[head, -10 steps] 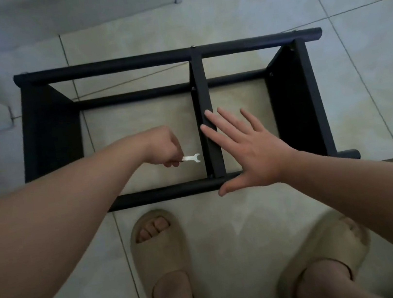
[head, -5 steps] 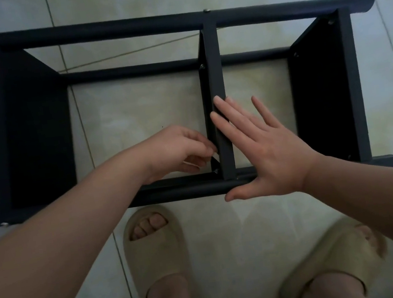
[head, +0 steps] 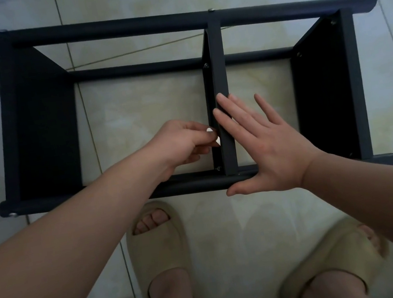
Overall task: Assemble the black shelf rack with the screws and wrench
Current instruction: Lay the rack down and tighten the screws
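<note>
**Wrench at the centre divider**

The pale tiled floor [head: 226, 221] carries the black shelf rack [head: 40, 136], which lies just beyond the person's feet. Its long rails run left to right.

The left hand [head: 181, 142] pinches the small white wrench [head: 218, 141], fingers curled round it, against the left face of the centre divider [head: 218, 69], towards the rack's near rail. The fingers hide any screw under it. The right hand [head: 274, 147] lies flat with its fingers straight and spread. Its fingertips are on the divider's top edge and its thumb runs along the near rail, holding nothing.

This looks like tightening a divider screw. To do it well, I would seat the wrench squarely on the head before turning and work in short swings, since the divider crowds the handle. The right palm should press down so the divider cannot twist, and the turning should stop once the joint is snug.

Counted:
- one rack, with two end panels and one divider
- one wrench
- two hands
- two beige slippers [head: 155, 231]
- eight screw heads [head: 206, 65] that show plainly, and perhaps a ninth in the shadow by the right panel
</note>
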Demonstrator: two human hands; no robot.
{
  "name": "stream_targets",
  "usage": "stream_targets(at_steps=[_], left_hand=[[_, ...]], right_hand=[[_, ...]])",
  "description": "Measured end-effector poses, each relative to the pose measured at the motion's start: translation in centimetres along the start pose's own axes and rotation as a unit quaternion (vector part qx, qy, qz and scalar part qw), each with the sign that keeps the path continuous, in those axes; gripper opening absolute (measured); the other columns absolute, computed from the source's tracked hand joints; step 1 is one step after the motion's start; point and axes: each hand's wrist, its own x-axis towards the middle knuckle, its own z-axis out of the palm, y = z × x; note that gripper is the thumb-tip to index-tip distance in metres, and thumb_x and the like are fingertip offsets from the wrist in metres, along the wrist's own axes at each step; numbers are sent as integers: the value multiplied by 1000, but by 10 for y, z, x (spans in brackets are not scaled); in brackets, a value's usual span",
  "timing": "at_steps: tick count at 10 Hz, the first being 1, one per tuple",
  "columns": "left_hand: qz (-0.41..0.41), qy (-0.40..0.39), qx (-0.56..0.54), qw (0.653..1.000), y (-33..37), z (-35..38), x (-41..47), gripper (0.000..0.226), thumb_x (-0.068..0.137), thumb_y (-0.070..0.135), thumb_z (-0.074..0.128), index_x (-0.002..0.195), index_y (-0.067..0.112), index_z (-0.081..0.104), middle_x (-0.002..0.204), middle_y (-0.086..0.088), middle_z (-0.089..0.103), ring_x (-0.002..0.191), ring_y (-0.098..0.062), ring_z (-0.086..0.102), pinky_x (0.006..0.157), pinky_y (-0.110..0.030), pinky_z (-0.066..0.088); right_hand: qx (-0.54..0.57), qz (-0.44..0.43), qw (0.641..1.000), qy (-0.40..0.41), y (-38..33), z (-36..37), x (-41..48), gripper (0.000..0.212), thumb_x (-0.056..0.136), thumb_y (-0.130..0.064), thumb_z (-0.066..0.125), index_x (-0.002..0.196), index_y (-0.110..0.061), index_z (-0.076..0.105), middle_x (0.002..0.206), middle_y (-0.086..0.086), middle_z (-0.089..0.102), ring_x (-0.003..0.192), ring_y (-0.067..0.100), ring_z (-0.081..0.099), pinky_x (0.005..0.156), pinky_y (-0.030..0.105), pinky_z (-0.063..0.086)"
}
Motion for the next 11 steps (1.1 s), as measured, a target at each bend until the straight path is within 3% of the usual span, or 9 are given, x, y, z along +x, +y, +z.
stream_targets(at_steps=[4,8,11], left_hand=[[-18,-51,46,997,4,-10,-4,11,95,25,65,102,19,71,90,0,78,79,-9,69,76,-28,50],[-29,-61,85,994,4,-9,-4,6,94,27,64,93,24,69,90,2,78,79,-8,70,74,-29,48],[-42,-73,70,994,5,-8,0,16,97,28,62,100,14,70,89,1,78,75,-6,72,75,-27,50]], right_hand=[[8,-1,1000,11,1,2,0,126,75,-91,42,162,-5,12,170,12,0,158,27,1,124,60,9],[9,0,1000,2,0,1,1,126,76,-92,41,162,-6,10,170,12,-2,158,27,0,124,60,9],[8,2,1000,-8,0,-1,0,127,75,-92,41,162,-6,10,170,12,-3,158,27,-1,124,60,9]])
